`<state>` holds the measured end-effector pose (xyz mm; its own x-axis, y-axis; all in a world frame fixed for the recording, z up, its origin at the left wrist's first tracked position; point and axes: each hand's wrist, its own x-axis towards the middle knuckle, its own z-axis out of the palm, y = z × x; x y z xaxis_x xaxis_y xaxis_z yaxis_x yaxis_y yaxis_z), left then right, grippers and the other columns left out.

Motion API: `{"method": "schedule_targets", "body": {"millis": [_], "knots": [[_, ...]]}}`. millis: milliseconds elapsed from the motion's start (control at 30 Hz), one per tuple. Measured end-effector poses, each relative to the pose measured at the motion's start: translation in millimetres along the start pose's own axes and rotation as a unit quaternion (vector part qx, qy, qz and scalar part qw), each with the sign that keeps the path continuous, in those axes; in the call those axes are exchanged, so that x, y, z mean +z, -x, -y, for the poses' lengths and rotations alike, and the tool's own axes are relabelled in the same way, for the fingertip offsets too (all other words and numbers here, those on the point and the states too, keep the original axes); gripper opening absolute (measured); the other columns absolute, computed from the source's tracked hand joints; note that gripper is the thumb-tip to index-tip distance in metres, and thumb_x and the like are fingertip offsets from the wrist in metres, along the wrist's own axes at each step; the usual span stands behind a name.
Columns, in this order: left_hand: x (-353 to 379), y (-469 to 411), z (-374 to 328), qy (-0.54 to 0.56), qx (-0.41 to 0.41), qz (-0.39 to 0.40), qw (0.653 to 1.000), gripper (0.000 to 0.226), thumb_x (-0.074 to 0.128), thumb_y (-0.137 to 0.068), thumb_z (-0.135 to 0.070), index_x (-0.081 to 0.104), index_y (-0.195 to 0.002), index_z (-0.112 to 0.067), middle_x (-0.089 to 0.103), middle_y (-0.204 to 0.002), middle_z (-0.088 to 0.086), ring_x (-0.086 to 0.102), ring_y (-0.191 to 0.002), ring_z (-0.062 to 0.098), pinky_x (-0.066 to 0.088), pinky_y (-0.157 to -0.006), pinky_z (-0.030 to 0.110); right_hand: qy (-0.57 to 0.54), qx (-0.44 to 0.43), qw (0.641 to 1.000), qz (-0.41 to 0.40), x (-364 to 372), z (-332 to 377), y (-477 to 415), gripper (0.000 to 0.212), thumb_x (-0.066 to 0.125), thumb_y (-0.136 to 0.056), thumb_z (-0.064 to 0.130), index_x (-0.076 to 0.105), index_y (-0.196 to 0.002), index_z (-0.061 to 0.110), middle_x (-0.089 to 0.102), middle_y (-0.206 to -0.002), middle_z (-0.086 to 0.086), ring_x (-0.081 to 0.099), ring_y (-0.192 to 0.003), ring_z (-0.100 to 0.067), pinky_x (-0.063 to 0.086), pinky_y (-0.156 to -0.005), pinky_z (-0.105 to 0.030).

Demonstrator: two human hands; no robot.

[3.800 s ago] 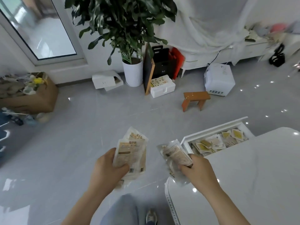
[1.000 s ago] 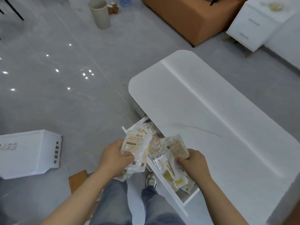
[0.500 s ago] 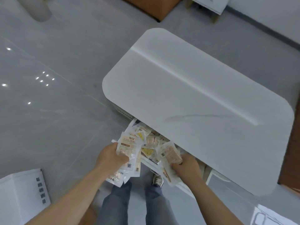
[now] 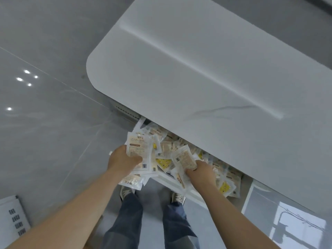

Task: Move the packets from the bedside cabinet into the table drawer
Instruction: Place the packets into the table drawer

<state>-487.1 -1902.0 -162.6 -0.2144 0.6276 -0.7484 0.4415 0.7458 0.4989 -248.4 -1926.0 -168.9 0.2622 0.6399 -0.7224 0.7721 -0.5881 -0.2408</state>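
Note:
I stand over the white table (image 4: pixel 206 72), whose drawer (image 4: pixel 167 182) is pulled out toward me and filled with several small packets (image 4: pixel 166 150). My left hand (image 4: pixel 122 161) grips a fanned stack of cream packets (image 4: pixel 137 151) over the drawer's left end. My right hand (image 4: pixel 200 172) grips a clear packet (image 4: pixel 183 159) with a tan label, held low over the packets in the drawer. The bedside cabinet is out of view.
Glossy grey floor tiles (image 4: pixel 45 114) lie to the left of the table. A white vented box (image 4: pixel 12 218) sits at the lower left. My legs and shoes (image 4: pixel 125 192) stand right in front of the drawer's front panel.
I have walked up to the table and now look straight down on it. Both hands have carried their packets from in front of the drawer to over it.

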Motion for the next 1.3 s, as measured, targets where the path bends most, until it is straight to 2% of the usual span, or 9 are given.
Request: {"method": "schedule_targets", "body": {"millis": [100,300,500,700,800,967,1033,1100,1300], "knots": [[13.9,-25.8,13.0,0.027,0.001,-0.004,1.000,0.028,0.071,-0.078,-0.013,0.065,-0.104,-0.018,0.066,-0.098,-0.004,0.063,-0.086,0.018,0.045,-0.062,0.022,-0.009,-0.001,1.000,-0.003,22.9,-5.6,-22.9,0.005,0.055,-0.086,0.020,0.057,-0.085,0.016,0.059,-0.074,0.000,0.058,-0.068,-0.020,0.039,-0.049,-0.024],[30.4,-61.8,30.3,0.047,0.000,-0.006,0.999,0.028,0.073,-0.076,-0.011,0.065,-0.102,-0.016,0.066,-0.097,-0.002,0.064,-0.087,0.020,0.050,-0.072,0.028,-0.024,0.006,1.000,0.000,58.4,-6.3,-62.2,0.016,0.058,-0.087,0.020,0.061,-0.101,0.014,0.062,-0.089,-0.002,0.059,-0.079,-0.022,0.045,-0.060,-0.028],[40.9,-84.6,33.7,0.044,0.010,-0.007,0.999,0.025,0.072,-0.077,-0.010,0.062,-0.098,-0.017,0.064,-0.095,-0.002,0.062,-0.084,0.019,0.046,-0.063,0.023,-0.007,0.003,1.000,0.023,87.9,-4.2,-90.2,0.027,0.059,-0.085,0.016,0.064,-0.112,0.014,0.068,-0.096,-0.007,0.060,-0.079,-0.024,0.045,-0.060,-0.028],[49.6,-96.8,31.0,0.034,0.037,0.034,0.998,0.034,0.070,-0.078,-0.006,0.063,-0.109,-0.020,0.064,-0.099,-0.004,0.062,-0.092,0.020,0.049,-0.076,0.028,0.053,-0.020,0.997,0.050,96.1,-8.2,-109.4,0.049,0.050,-0.084,0.001,0.051,-0.131,0.016,0.063,-0.115,-0.010,0.062,-0.099,-0.028,0.049,-0.066,-0.028],[55.5,-102.2,27.1,0.021,0.044,0.043,0.998,0.035,0.068,-0.078,-0.005,0.064,-0.111,-0.016,0.065,-0.103,-0.001,0.062,-0.096,0.021,0.048,-0.078,0.028,0.054,-0.020,0.998,0.025,91.2,-14.9,-115.4,0.047,0.050,-0.084,-0.002,0.053,-0.128,0.014,0.064,-0.109,-0.011,0.063,-0.093,-0.028,0.054,-0.069,-0.032],[70.4,-110.8,18.2,0.007,0.049,0.080,0.996,0.028,0.067,-0.079,-0.005,0.062,-0.101,-0.020,0.065,-0.101,-0.001,0.060,-0.094,0.019,0.048,-0.072,0.024,0.040,0.004,0.999,0.011,85.3,-32.1,-120.9,0.046,0.047,-0.081,-0.007,0.059,-0.120,0.014,0.066,-0.105,-0.009,0.061,-0.084,-0.025,0.045,-0.060,-0.026],[77.6,-114.0,16.1,-0.007,0.058,0.096,0.994,0.029,0.067,-0.078,-0.006,0.065,-0.105,-0.016,0.068,-0.105,0.001,0.063,-0.096,0.019,0.052,-0.079,0.030,0.032,0.005,0.999,0.012,84.5,-38.2,-121.3,0.042,0.047,-0.082,-0.006,0.060,-0.117,0.014,0.067,-0.102,-0.008,0.059,-0.079,-0.024,0.044,-0.059,-0.026],[84.7,-116.0,13.8,-0.013,0.065,0.106,0.992,0.030,0.066,-0.077,-0.007,0.066,-0.106,-0.015,0.069,-0.103,0.002,0.064,-0.095,0.020,0.054,-0.082,0.034,0.035,0.000,0.999,0.010,85.2,-42.8,-122.2,0.040,0.048,-0.085,0.000,0.060,-0.119,0.016,0.067,-0.103,-0.008,0.062,-0.085,-0.025,0.045,-0.062,-0.027],[105.0,-122.3,2.1,-0.017,0.069,0.136,0.988,0.020,0.065,-0.078,-0.008,0.066,-0.097,-0.013,0.068,-0.094,0.003,0.064,-0.085,0.018,0.051,-0.069,0.026,0.044,0.001,0.999,0.016,90.1,-52.8,-123.4,0.040,0.049,-0.088,0.009,0.054,-0.126,0.018,0.065,-0.109,-0.007,0.063,-0.095,-0.026,0.046,-0.064,-0.029]]}}
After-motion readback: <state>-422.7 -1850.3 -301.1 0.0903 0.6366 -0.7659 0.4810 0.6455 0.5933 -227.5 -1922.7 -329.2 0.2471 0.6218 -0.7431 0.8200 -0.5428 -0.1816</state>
